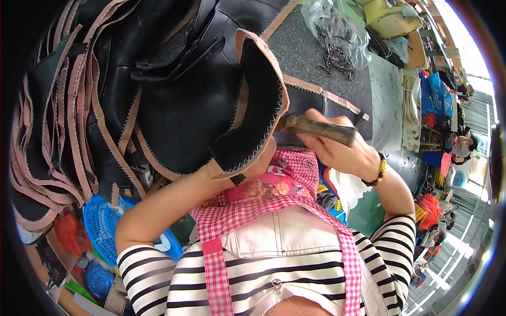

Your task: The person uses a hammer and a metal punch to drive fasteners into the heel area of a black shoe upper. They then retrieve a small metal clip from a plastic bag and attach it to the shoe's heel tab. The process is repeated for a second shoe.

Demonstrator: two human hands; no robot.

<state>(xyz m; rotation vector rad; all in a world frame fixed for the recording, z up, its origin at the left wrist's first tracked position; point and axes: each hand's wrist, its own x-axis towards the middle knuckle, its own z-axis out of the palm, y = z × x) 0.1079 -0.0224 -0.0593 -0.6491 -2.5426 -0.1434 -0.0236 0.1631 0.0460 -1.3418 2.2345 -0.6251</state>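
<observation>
A black boot upper [255, 100] with a tan, zigzag-stitched edge is raised in front of me. My left hand [259, 167] supports it from beneath and behind, and most of its fingers are hidden by the material. In my right hand [337, 149], closed fingers grip a short, thick wooden-handled tool [324, 130]. The tool's far end meets the upper's tan edge, and its working tip cannot be made out. Another black piece with a tan edge [305, 105] lies on the table just beyond my right hand.
Several more black uppers [68, 121] are heaped along the left. A clear plastic bag [337, 26] and dark metal pieces [339, 60] lie on the grey speckled table [316, 68]. Below the left edge stands a blue basket [103, 224]. Other people are farther off at the right.
</observation>
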